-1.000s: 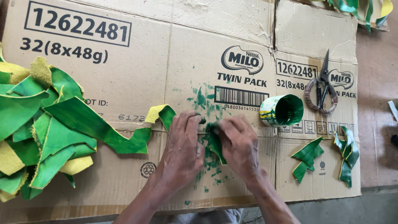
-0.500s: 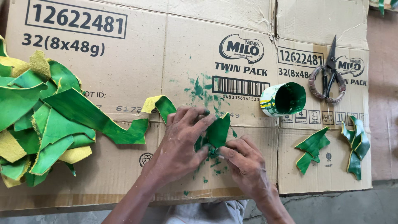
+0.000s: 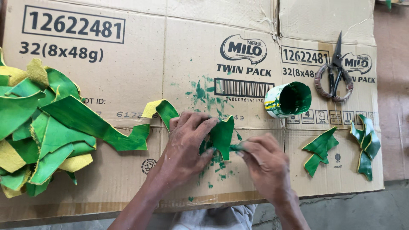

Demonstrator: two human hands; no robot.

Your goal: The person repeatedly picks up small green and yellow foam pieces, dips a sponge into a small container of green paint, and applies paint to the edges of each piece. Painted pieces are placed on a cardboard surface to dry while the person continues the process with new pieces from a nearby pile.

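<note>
My left hand (image 3: 187,142) presses down on a small green leaf-shaped cutout (image 3: 222,135) lying on the flattened cardboard (image 3: 128,76). My right hand (image 3: 266,162) pinches the cutout's lower right tip between thumb and fingers. Green paint smears and flecks (image 3: 204,93) mark the cardboard around and below the cutout. A small tipped-over cup (image 3: 288,100) with a green-coated inside lies just up and right of my hands.
A heap of green and yellow scraps (image 3: 42,127) covers the left side. Finished green leaf pieces (image 3: 317,149) and curled ones (image 3: 366,147) lie at the right. Scissors (image 3: 334,70) with wrapped handles rest at the upper right. Bare floor (image 3: 396,85) borders the cardboard's right edge.
The cutout has been turned and now lies flatter under my left fingers. My right hand has shifted from on top of it to pinching its lower right tip.
</note>
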